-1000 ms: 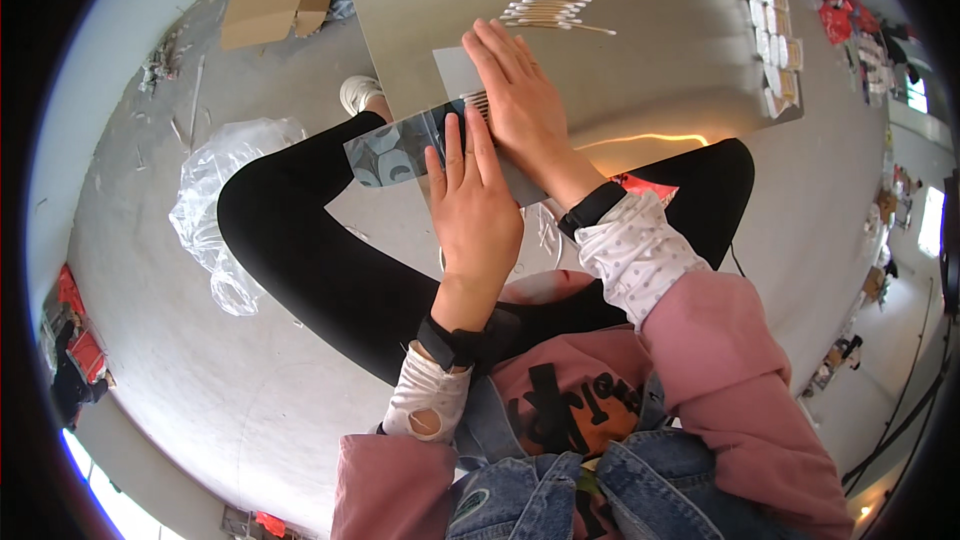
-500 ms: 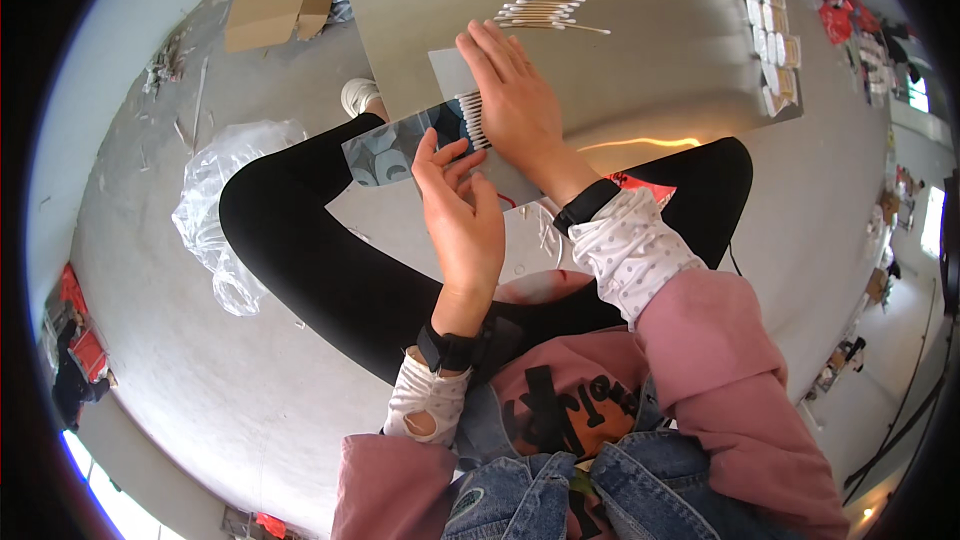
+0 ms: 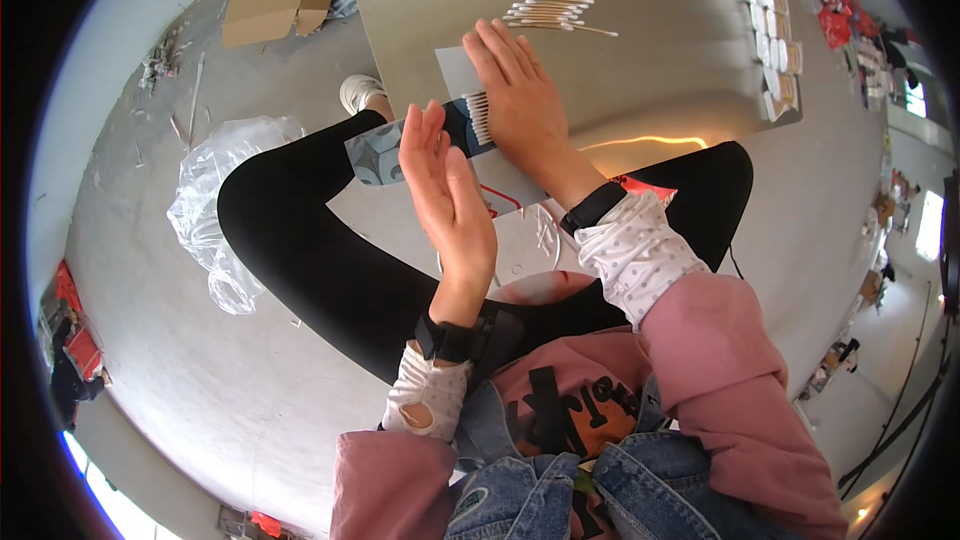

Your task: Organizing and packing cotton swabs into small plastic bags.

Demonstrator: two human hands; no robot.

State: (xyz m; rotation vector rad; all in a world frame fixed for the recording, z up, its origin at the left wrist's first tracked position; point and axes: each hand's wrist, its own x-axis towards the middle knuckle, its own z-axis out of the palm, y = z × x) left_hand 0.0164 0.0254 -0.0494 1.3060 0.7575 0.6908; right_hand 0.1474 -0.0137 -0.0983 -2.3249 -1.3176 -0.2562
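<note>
Viewing from the head camera, we take the row of cotton swabs (image 3: 477, 120) as our landmark; it lies side by side at the near left part of a grey table (image 3: 650, 70), white tips showing. Just right of the row's tips, we note the right hand (image 3: 522, 105) laid flat, fingers straight and close together, covering the sticks; whether the palm presses on them we cannot tell. Near the row, on its left and nearer the body, we record the left hand (image 3: 447, 195) turned on edge, palm toward the row, fingers extended and unfolded, thumb apart. A patterned grey-blue sheet (image 3: 378, 155) reaches left from the row. Beyond the row and to its right, we see a loose pile of swabs (image 3: 555, 13); well to the row's right, stacked white packs (image 3: 768, 35). Far left of the row we log a clear plastic bag (image 3: 225, 180).
</note>
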